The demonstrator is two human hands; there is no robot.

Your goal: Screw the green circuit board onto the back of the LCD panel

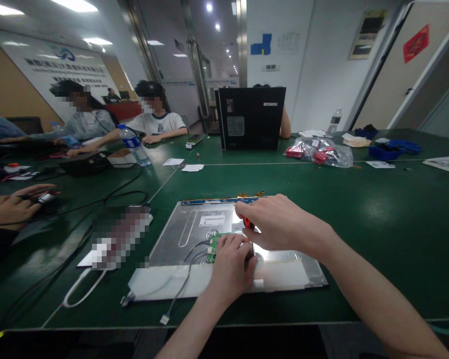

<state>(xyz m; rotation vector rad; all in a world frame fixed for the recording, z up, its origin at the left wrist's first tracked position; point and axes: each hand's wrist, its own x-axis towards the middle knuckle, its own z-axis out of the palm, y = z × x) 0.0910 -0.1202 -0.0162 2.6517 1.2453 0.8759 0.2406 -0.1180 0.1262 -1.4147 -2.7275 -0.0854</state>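
A flat metal display panel (172,239) lies on the table in front of me, back side up, with a white strip (284,273) along its near edge. My left hand (232,267) rests on a small green circuit board (212,249) at the panel's middle, its fingers bent and closed over the board, covering most of it. Just above, my right hand (275,222) grips a red-and-black screwdriver (248,223), held roughly upright; its tip is hidden behind my left fingers. Thin grey cables (189,279) run from the board over the near edge to a white plug (165,318).
Left of the panel lies a blurred-out device (125,234) with a white cable (73,294). Another person's hand (18,204) is at far left, near black cables. Farther back stand a water bottle (134,144), a black computer case (252,119) and a plastic bag (322,151).
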